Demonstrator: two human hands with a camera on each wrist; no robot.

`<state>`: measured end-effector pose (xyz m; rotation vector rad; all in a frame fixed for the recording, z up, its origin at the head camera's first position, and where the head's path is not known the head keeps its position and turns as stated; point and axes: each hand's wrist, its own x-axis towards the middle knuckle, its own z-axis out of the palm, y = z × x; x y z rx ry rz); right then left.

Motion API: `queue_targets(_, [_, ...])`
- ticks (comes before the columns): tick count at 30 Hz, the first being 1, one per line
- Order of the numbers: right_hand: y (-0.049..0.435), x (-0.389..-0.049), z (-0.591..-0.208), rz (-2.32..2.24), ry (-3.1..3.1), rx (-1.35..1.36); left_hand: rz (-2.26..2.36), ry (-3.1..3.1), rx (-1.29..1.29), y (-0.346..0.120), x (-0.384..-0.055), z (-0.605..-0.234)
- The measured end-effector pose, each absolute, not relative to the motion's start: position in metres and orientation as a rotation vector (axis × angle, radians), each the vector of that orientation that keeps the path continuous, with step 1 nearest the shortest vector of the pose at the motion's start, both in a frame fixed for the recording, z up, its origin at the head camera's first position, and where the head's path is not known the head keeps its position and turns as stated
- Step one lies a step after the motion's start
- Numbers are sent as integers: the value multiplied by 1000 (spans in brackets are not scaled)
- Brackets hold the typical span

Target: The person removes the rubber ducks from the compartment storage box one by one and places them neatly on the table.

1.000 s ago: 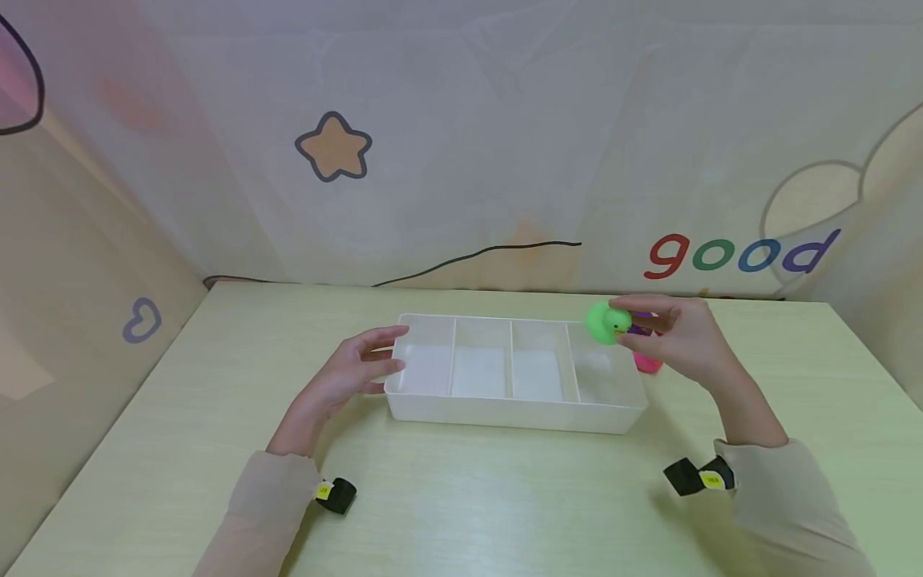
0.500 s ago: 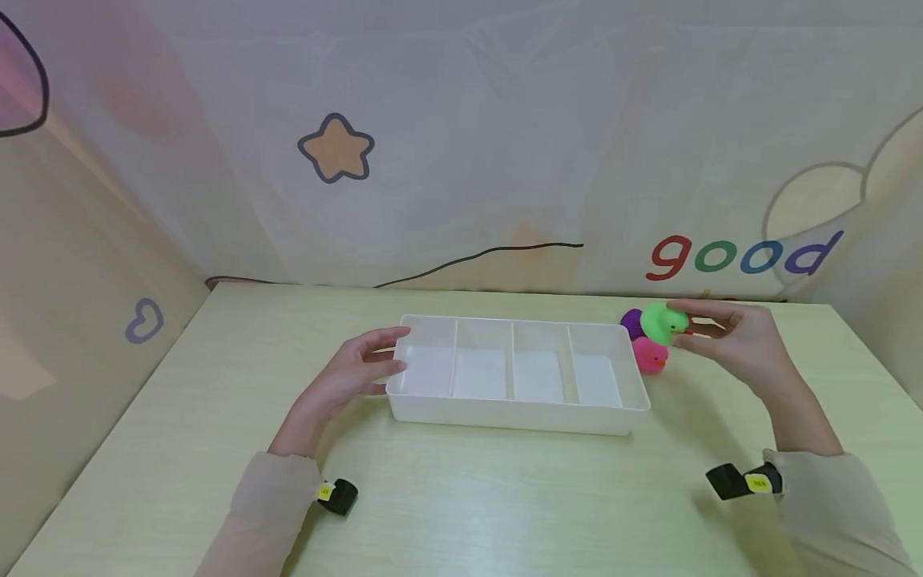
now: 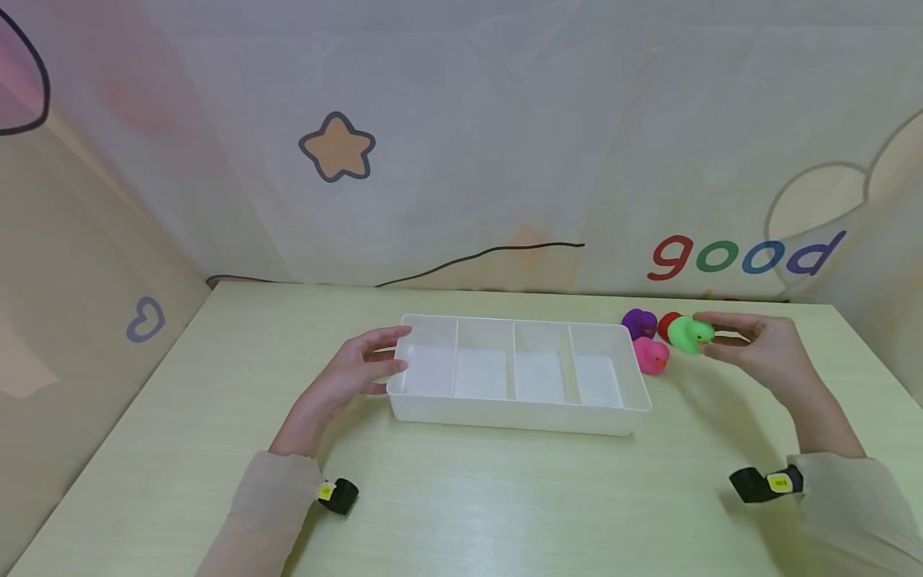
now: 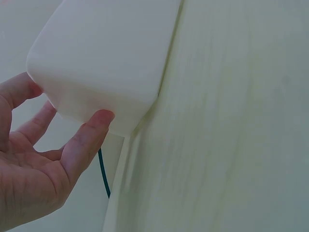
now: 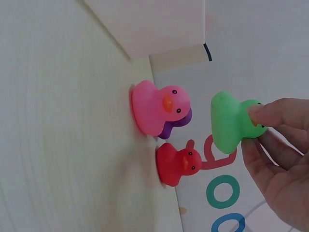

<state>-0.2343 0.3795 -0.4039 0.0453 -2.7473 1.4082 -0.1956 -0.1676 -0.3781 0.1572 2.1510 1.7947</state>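
My right hand (image 3: 766, 353) pinches a green rubber duck (image 3: 690, 333) by its head, and in the right wrist view the green duck (image 5: 226, 123) is held off the table. Just behind it stands a red rubber duck (image 5: 175, 164), mostly covered in the head view. A pink rubber duck (image 3: 651, 356) and a purple rubber duck (image 3: 638, 324) stand close together by the right end of a white box (image 3: 519, 415) with several compartments. At the box's left end, my left hand (image 3: 358, 365) touches the wall with thumb and extended fingers; its thumb (image 4: 96, 123) presses there.
The pale wooden table (image 3: 490, 497) meets a printed backdrop (image 3: 461, 160) along its far edge. Side curtains of the same kind border it left and right. A black strapped device (image 3: 339, 496) sits on the left wrist, another device (image 3: 750, 485) on the right.
My right hand has carried the green duck from over the box's right compartment rightward, past the pink and purple ducks, to the red duck. The left hand has stayed at the box's end.
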Motion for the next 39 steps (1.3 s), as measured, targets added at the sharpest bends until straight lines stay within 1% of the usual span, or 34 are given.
queue_targets(5, [356,-213,-374,1421,-2791,-37,1793,2152,170,-168,-197,-380])
queue_targets(9, [343,-204,-361,1400,-2823,-33,1797,2148,176,-169,-197,-381])
queue_targets(12, [339,-200,-355,1325,-2876,60,1800,2147,177,-169,-197,-380])
queue_targets(23, [339,-202,-360,1159,-3026,17,1797,2147,176,-169,-197,-381])
queue_targets(39, [338,-208,-366,1157,-3088,32,1793,2145,136,-167,-196,-377])
